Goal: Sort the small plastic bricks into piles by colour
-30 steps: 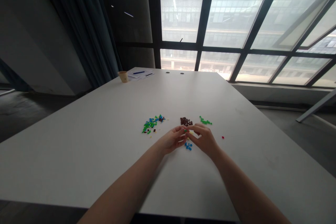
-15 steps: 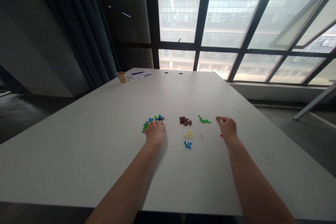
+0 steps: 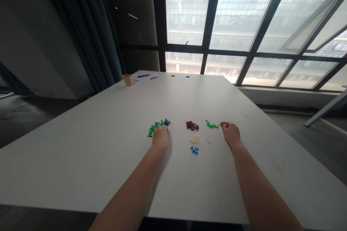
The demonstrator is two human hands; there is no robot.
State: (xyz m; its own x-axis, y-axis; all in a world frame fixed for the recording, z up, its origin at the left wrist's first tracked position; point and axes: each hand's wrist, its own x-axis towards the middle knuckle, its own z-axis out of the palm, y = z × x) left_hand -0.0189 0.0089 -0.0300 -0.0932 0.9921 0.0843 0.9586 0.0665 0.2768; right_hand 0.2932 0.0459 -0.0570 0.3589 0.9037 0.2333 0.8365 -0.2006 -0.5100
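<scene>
Small toy bricks lie sorted in heaps on the white table (image 3: 108, 158). My left hand (image 3: 160, 138) rests palm down at the near edge of a mixed green, blue and dark heap (image 3: 158, 126), its fingers curled onto the pieces. My right hand (image 3: 231, 133) lies just right of a small green heap (image 3: 211, 125), thumb and forefinger pinched together at the heap's end; what they hold is too small to make out. Between my hands sit a dark brown heap (image 3: 192, 125), a cream heap (image 3: 195, 139), a few blue bricks (image 3: 194, 149) and one white piece (image 3: 208, 139).
A paper cup (image 3: 127, 79) and sheets of paper with pens (image 3: 145, 77) stand at the table's far left corner. Tall windows run behind the table, with a dark curtain at the left.
One second ago both hands met over the cream heap. They have parted: the left went to the mixed heap, the right went out right and now sits closer to the green heap.
</scene>
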